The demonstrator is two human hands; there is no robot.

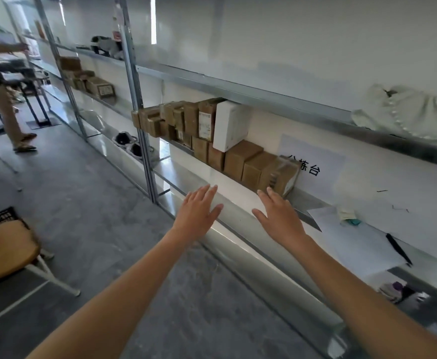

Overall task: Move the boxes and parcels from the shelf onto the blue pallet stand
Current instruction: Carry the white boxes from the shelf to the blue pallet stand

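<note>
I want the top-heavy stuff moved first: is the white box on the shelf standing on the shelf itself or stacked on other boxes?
Stacked. The white box sits on top of brown cardboard boxes, reaching almost to the shelf above.

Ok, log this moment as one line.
phase: reach | left hand: open, empty | right hand: open, empty, near taped brown box | boxes on shelf | pallet stand: not in view
</note>
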